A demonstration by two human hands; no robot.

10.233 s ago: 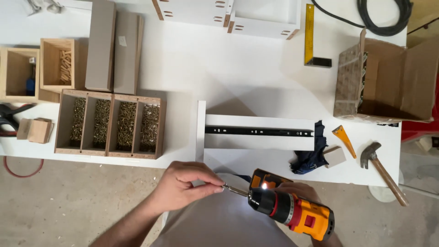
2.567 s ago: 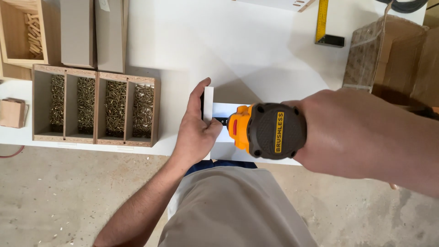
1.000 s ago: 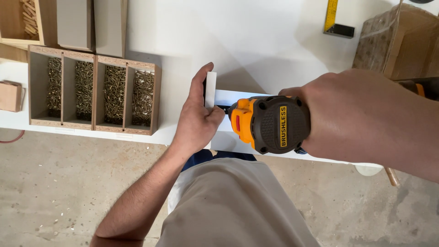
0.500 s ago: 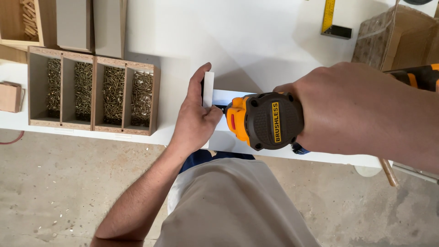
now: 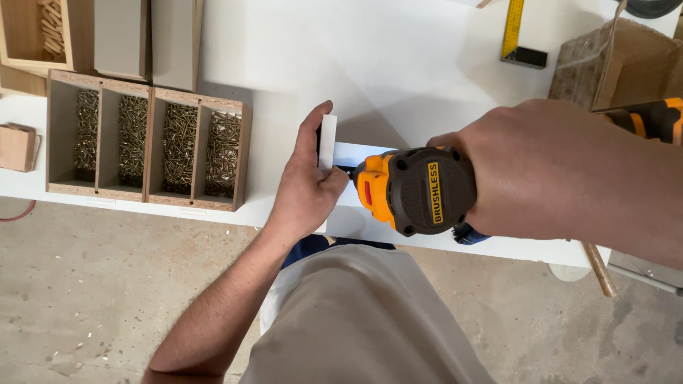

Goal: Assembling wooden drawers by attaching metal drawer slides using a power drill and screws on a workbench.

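Observation:
My right hand [image 5: 562, 171] grips an orange and dark grey cordless drill [image 5: 416, 188], its nose pointing left at the upright end of a white panel [image 5: 328, 139]. That white panel lies on the white workbench [image 5: 398, 64] near the front edge. My left hand [image 5: 306, 185] wraps around the panel's upright end, fingers along its far side and thumb next to the drill's tip. The drill bit and any screw are hidden between thumb and drill.
A wooden tray [image 5: 146, 146] with several compartments of screws sits left of my left hand. Grey boxes [image 5: 146, 35] stand behind it. A yellow square [image 5: 518, 35] and a cardboard box [image 5: 612, 64] lie at the back right. A hammer handle [image 5: 597, 267] overhangs the front edge.
The drill has edged slightly left toward my left hand over the last second. My left hand stays on the panel's end.

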